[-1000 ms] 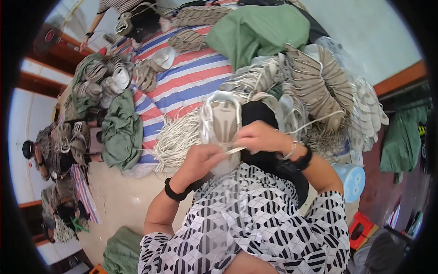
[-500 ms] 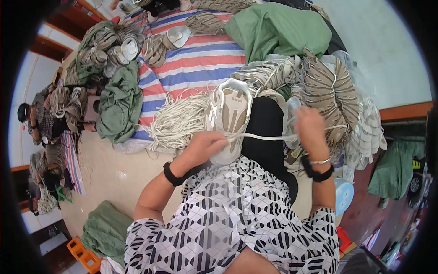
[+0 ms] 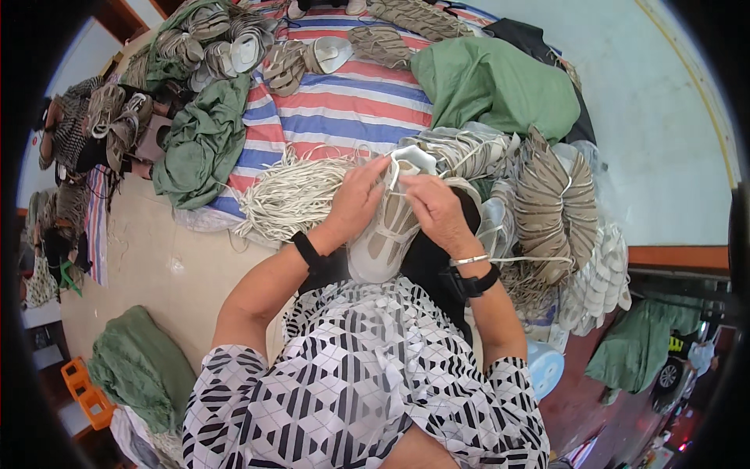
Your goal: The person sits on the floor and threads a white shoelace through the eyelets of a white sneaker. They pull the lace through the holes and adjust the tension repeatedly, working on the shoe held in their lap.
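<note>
Striped tarp (image 3: 344, 109) covered floor, green cloths and bundled shoe uppers all round. Person sat with pale shoe upper (image 3: 384, 234) on lap, over black cloth. Left hand (image 3: 355, 199) gripped upper's left edge; right hand (image 3: 437, 207) pinched white cord (image 3: 406, 160) near its top. Lacing step looked midway. Next move probably called for threading cord through, pulling taut. Loose cord pile (image 3: 285, 199) lay just beside left hand.

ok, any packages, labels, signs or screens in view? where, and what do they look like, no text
No labels, signs or screens that can be made out.
Nearest to packaging: orange crate, lower left on the floor, boxy, open lattice.
Striped tarp, top centre under the piles, red, white and blue bands.
Both hands, left hand and right hand, are on a pale shoe sole, no tag visible.
</note>
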Tool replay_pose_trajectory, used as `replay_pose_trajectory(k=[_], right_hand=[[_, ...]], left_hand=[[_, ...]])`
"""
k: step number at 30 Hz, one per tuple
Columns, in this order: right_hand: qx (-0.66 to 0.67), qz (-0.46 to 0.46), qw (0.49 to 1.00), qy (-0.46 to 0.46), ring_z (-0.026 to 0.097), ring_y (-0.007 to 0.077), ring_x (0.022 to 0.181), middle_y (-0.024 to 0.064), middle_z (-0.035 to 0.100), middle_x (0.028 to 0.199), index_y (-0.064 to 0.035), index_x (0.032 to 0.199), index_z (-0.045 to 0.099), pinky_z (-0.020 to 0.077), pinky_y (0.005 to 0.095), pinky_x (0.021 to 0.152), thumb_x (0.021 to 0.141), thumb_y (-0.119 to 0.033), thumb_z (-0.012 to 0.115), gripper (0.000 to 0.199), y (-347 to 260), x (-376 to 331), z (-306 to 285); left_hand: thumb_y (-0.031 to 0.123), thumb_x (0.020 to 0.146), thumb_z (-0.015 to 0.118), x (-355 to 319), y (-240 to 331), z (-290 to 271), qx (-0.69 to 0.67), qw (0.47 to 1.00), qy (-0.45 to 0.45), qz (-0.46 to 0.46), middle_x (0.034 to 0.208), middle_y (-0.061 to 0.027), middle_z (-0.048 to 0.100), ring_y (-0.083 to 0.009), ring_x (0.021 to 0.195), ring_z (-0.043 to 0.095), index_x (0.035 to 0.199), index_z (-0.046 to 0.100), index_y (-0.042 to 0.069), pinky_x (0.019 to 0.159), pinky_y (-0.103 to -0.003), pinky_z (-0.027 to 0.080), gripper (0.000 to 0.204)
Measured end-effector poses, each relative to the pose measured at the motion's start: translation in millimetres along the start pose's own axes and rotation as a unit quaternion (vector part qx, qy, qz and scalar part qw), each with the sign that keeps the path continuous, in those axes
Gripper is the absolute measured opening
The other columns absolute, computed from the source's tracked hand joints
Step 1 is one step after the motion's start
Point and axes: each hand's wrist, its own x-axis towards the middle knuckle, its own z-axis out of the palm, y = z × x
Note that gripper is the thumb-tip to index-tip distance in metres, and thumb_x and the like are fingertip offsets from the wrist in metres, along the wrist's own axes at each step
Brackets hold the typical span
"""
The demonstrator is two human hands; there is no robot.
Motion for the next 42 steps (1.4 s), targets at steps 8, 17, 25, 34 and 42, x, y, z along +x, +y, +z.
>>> replay_pose_trajectory(k=[8,17,25,34,42], right_hand=[[-0.124,-0.08,0.987,-0.062,0.059,0.0282,0.089,0.0094,0.064,0.098,-0.0046,0.086,0.058,0.0505,0.036,0.075,0.078,-0.007,0.057,0.008,-9.8,0.0,8.2],[-0.108,-0.033,0.992,-0.046,0.059,0.0234,0.078,0.0078,0.061,0.081,-0.0022,0.088,0.061,0.0498,0.0348,0.059,0.083,-0.009,0.057,0.01,3.4,6.7,12.5],[0.191,0.371,0.906,0.074,0.048,0.0035,0.056,0.0023,0.066,0.079,0.0017,0.096,0.068,0.0417,0.0195,0.052,0.087,-0.009,0.061,0.016,-20.7,-47.8,16.3],[0.189,0.338,0.918,0.088,0.059,0.0059,0.063,0.0041,0.067,0.074,0.0027,0.095,0.066,0.0473,0.02,0.059,0.086,-0.004,0.061,0.012,-34.6,-68.4,25.8],[0.123,0.373,0.92,0.022,0.062,0.0106,0.061,0.0087,0.065,0.067,0.0002,0.088,0.062,0.0489,0.0245,0.059,0.082,-0.005,0.062,0.007,-43.9,-66.0,23.8]], left_hand=[[0.014,0.085,0.056,-16.4,16.4,-2.6,0.076,0.996,0.032,-0.029,0.131,-0.0118,0.048,-0.0319,0.109,0.045,0.133,0.048,0.015,0.095,-0.039,0.04,0.049],[0.009,0.077,0.065,-35.4,31.7,7.4,0.095,0.995,0.013,-0.007,0.13,-0.0102,0.047,-0.0313,0.104,0.046,0.133,0.047,0.013,0.088,-0.037,0.044,0.06],[0.01,0.072,0.067,-42.6,47.2,11.3,0.141,0.99,0.012,0.001,0.095,-0.0077,0.052,-0.0271,0.091,0.052,0.118,0.054,0.011,0.074,-0.038,0.047,0.048],[0.012,0.078,0.063,-40.0,29.7,-0.7,-0.011,0.997,-0.002,-0.071,0.081,-0.0037,0.055,-0.0205,0.07,0.059,0.11,0.056,0.016,0.06,-0.034,0.046,0.033],[0.016,0.073,0.07,-33.4,29.5,-6.6,-0.027,0.992,-0.06,-0.106,0.074,-0.0029,0.052,-0.0161,0.064,0.054,0.1,0.053,0.009,0.059,-0.031,0.045,0.033]])
